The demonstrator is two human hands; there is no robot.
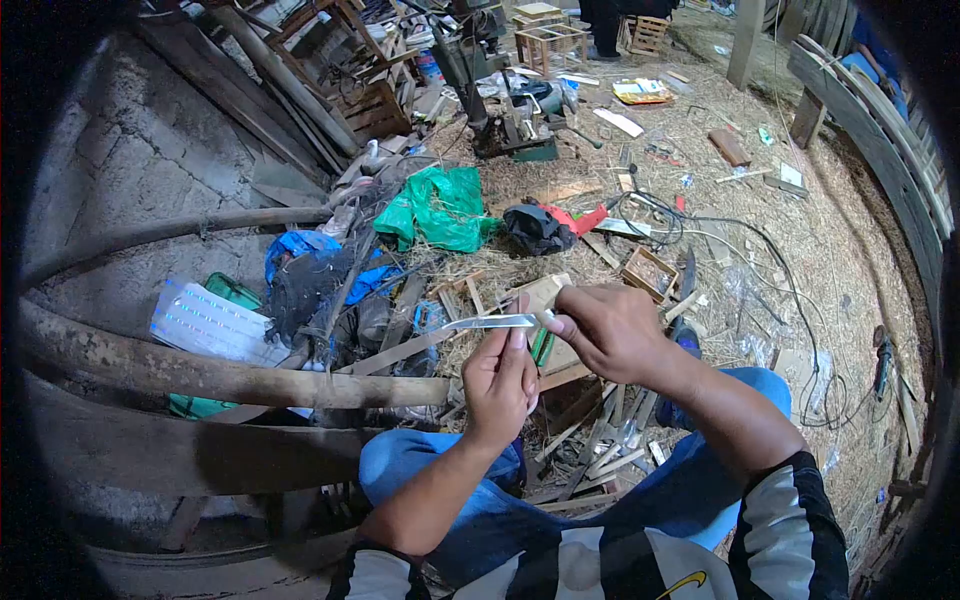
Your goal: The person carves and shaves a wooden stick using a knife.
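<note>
From my remote seat I read the blade as smooth, bright metal with a glossy shine. The green bag looks like thin, crinkled plastic, slightly glossy; the jeans show me matt woven cloth. I see worn, fairly smooth wood in the pole, and rough, matt masonry in the wall. I can't tell whether the white sheet is paper or plastic.

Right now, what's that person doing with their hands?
A person is holding a thin, shiny strip, maybe a blade, with the left hand and right hand close together. Wood scraps lie on the ground below, and a green bag lies farther off, untouched.
</note>
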